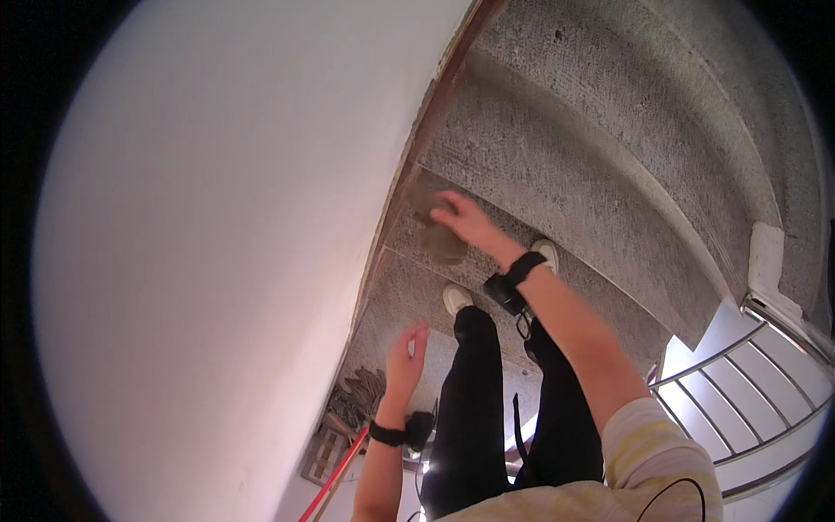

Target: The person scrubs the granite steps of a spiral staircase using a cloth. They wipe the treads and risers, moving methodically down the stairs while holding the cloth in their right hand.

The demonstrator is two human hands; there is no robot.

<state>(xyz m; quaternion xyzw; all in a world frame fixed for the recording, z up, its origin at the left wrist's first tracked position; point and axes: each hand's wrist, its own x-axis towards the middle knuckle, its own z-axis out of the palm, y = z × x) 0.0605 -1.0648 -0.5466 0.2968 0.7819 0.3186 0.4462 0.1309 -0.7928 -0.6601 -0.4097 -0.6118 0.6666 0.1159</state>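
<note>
My right hand [464,223] reaches over a concrete stair tread near the wall, its fingers partly curled. Around and below its fingertips is a blurred olive-brown thing [445,245], perhaps a cloth; I cannot tell whether the fingers grip it. My left hand [406,362] hangs lower, beside my left leg, with fingers loosely bent and a gap at the thumb. It appears to hold nothing. Each wrist wears a black strap with a small black device, one on the right [505,293] and one on the left [419,429].
Curved concrete stairs [554,143] rise ahead and to the right. A white wall [228,228] runs along the left. Metal railing [724,365] bounds the right side. My white shoes [458,299] stand on the treads. Lower left are a red pole [336,473] and a bundle of sticks [359,395].
</note>
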